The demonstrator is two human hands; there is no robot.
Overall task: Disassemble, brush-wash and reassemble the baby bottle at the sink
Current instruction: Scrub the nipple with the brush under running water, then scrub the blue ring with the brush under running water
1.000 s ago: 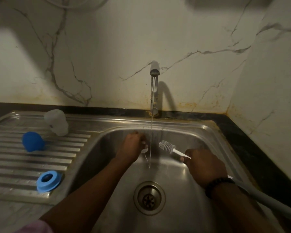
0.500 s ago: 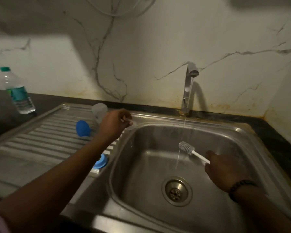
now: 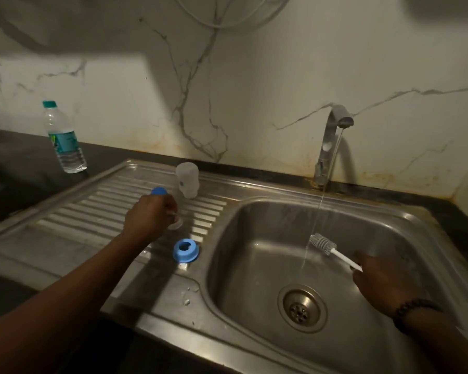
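The baby bottle lies in pieces on the ribbed steel draining board (image 3: 73,225) to the left of the sink basin (image 3: 254,265). Its frosted, translucent plastic body (image 3: 187,180) stands at the back of the board, apparently mouth down. A round blue cap (image 3: 158,190) sits just beside it, half hidden behind the left hand (image 3: 149,220). The blue screw ring (image 3: 185,250) with a hole in its middle rests near the basin's edge. The left hand pinches a small clear silicone teat (image 3: 176,224) between curled fingers and holds it low over the ribs, touching or just above them; which one I cannot tell.

The right hand (image 3: 378,282) grips the white handle of a grey-bristled bottle brush (image 3: 323,243) over the basin, its head close to the thin stream of water running from the chrome tap (image 3: 333,141).

Disassembly looks finished, since all four parts are apart. Washing seems well along, with the teat probably the piece just rinsed and being set down to drain. Whether the ring, cap and body are already clean cannot be read from here. Reassembly is not begun, and the tap is not yet turned off.

A second ago the left hand was down in the basin under the stream, next to the brush. Half a second ago it was crossing the basin's rim with the teat. Now it is out over the draining board, between the cap and the ring. The right hand has kept the brush in much the same place. The view has swung left, bringing a clear plastic water bottle (image 3: 64,139) with a green cap into sight on the dark surface (image 3: 25,168).
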